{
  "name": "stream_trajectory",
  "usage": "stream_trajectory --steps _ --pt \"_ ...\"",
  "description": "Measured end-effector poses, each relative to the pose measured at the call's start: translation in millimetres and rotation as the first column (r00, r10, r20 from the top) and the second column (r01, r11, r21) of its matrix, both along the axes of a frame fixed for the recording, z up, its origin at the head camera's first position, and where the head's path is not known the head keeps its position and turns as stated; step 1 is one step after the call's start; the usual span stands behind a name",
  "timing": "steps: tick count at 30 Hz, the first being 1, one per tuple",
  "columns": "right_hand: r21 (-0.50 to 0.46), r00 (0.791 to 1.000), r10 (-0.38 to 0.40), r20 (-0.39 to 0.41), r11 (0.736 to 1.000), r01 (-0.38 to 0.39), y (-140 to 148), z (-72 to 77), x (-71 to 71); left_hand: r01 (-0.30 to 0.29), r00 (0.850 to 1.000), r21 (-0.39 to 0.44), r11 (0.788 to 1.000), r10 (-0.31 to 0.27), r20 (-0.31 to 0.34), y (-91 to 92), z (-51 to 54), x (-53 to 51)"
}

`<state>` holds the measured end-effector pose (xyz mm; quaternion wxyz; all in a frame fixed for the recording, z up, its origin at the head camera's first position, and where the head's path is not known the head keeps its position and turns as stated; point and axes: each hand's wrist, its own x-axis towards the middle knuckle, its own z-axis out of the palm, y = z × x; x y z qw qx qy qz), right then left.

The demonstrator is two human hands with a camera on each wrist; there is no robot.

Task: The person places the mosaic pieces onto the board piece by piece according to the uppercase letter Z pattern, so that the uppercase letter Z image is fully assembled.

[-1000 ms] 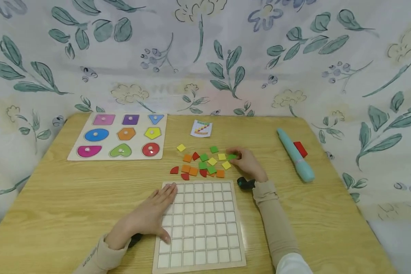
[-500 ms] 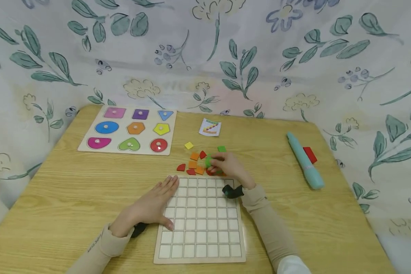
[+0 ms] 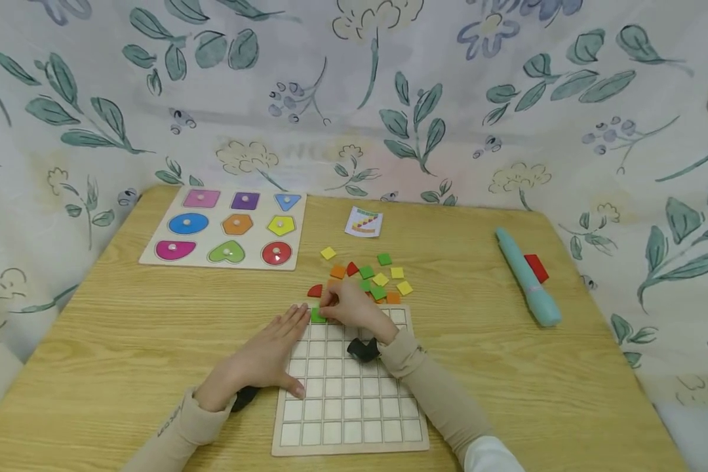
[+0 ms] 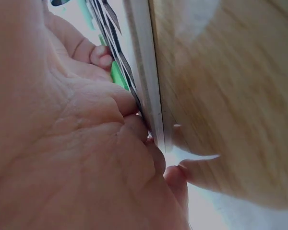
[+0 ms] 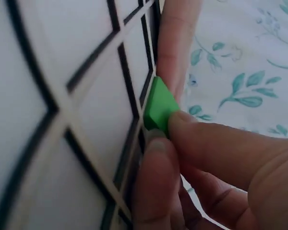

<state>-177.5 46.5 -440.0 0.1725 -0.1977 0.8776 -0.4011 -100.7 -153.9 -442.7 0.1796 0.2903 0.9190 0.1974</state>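
A wooden grid board lies on the table, its cells framed by thin ridges. My left hand rests with spread, straight fingers along its left edge. At the board's far row, my right hand pinches a green square tile between thumb and finger. In the head view that tile sits over a cell near the far left corner, close to the left fingertips; the right wrist view shows it slightly tilted against the ridges. Beyond the board lie loose tiles: yellow squares, green squares, orange squares and red quarter-circles.
A shape puzzle board with knobbed pieces lies at the back left. A small printed card is behind the tiles. On the right are a turquoise stick-like object and a red block. A floral cloth hangs behind the table.
From the right side of the tile pile, my right hand has carried the green tile left and nearer, onto the board's far left corner. The left hand stays on the board's edge.
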Motion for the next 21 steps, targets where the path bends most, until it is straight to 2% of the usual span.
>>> stream_trajectory --steps 3,5,7,11,16,21 --pt "0.032 0.996 0.021 -0.085 0.999 -0.018 -2 -0.1 1.8 -0.010 1.000 0.000 1.000 0.010 0.003 -0.1 0.7 -1.0" --pt "0.039 0.994 0.024 -0.106 0.999 -0.020 -3 -1.0 1.8 -0.021 1.000 -0.001 1.000 0.021 0.003 -0.2 0.2 -0.7" --pt "0.033 0.997 0.007 -0.083 0.999 -0.005 0 -0.2 0.7 -0.031 1.000 -0.001 1.000 0.031 0.005 -0.6 -1.6 -0.1" --pt "-0.015 0.996 -0.080 -0.046 0.997 0.079 21 4.2 -9.8 -0.036 0.999 -0.015 0.999 0.036 0.004 -0.3 -6.0 -0.1" --pt "0.020 0.984 -0.170 -0.051 0.985 0.171 60 7.8 -26.6 -0.025 1.000 -0.014 1.000 0.025 -0.003 1.1 -5.6 -1.2" --pt "0.087 0.993 -0.121 -0.005 0.989 0.121 87 6.3 -33.7 -0.024 1.000 -0.003 1.000 0.024 0.005 -0.5 -2.3 -2.1"
